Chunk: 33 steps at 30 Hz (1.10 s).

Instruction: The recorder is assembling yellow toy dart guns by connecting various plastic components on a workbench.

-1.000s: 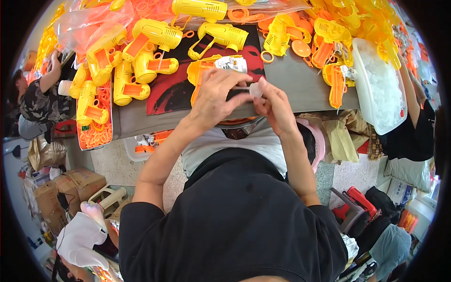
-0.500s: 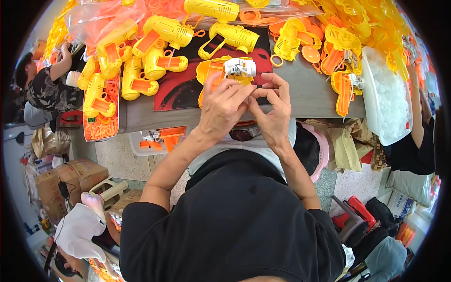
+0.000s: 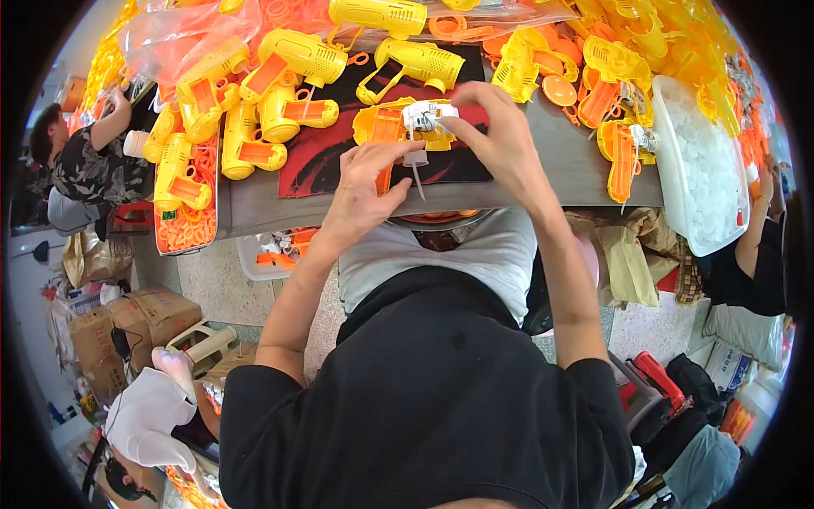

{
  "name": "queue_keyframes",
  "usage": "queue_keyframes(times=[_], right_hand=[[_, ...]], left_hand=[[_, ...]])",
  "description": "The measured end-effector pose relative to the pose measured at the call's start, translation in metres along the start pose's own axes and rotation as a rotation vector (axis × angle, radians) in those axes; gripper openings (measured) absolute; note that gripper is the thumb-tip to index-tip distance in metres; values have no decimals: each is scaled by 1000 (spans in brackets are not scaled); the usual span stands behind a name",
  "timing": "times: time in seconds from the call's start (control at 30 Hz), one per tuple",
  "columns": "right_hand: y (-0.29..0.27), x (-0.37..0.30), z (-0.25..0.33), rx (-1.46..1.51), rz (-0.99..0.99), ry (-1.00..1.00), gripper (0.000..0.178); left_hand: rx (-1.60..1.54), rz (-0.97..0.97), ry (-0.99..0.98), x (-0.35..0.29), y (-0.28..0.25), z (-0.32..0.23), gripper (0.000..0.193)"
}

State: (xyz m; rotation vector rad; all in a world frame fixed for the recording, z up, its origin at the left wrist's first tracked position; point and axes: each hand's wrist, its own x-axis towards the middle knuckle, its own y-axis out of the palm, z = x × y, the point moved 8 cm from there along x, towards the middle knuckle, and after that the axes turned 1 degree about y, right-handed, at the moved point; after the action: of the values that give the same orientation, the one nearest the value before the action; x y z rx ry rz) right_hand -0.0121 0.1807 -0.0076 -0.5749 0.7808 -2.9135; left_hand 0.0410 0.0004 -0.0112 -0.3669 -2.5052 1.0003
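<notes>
A yellow toy half-shell [image 3: 366, 125] with an orange handle part [image 3: 388, 129] lies on the red and black mat [image 3: 309, 161]. In the shell sits a white motor-like mechanism [image 3: 421, 116] with thin wires. My right hand [image 3: 506, 144] has its thumb and forefinger around the right end of that mechanism. Close to the handle, my left hand [image 3: 363, 191] is open, thumb and forefinger apart. Just beyond its fingertips is a small translucent cylinder [image 3: 415, 159], and a thin pale strip [image 3: 419, 183] points down from it toward the table edge.
Several yellow toy bodies [image 3: 297, 55] crowd the left and back of the grey table [image 3: 560, 182]. A box of orange rings [image 3: 182, 233] stands left; a white tub of translucent pieces [image 3: 699, 178] stands right. A half-shell [image 3: 623, 161] lies beside the tub. Other people work at both sides.
My hands, close together before, have moved apart. The right went up to the white mechanism; the left moved slightly down and left. The small cylinder and strip now show.
</notes>
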Motion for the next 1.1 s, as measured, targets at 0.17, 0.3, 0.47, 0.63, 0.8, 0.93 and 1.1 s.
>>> queue_keyframes(times=[0.17, 0.3, 0.47, 0.63, 0.8, 0.93, 1.1], right_hand=[[31, 37, -7, -232, 217, 25, 37], [40, 41, -22, -233, 323, 110, 35], [49, 50, -28, -204, 357, 87, 37], [47, 49, -27, -207, 352, 74, 36], [46, 47, -25, -268, 319, 77, 36], [45, 46, -23, -256, 341, 108, 37], [44, 44, -26, -263, 314, 116, 37]], left_hand=[[-192, 13, -177, 1, 0, 19, 33], [-333, -4, -250, 2, -2, 25, 29], [21, -168, 59, 12, -11, 12, 29], [363, -164, 376, 29, 11, -15, 24], [442, -123, 491, 28, 20, -18, 24], [436, -59, 515, 26, 28, -13, 27], [433, -17, 519, 28, 27, -13, 29]])
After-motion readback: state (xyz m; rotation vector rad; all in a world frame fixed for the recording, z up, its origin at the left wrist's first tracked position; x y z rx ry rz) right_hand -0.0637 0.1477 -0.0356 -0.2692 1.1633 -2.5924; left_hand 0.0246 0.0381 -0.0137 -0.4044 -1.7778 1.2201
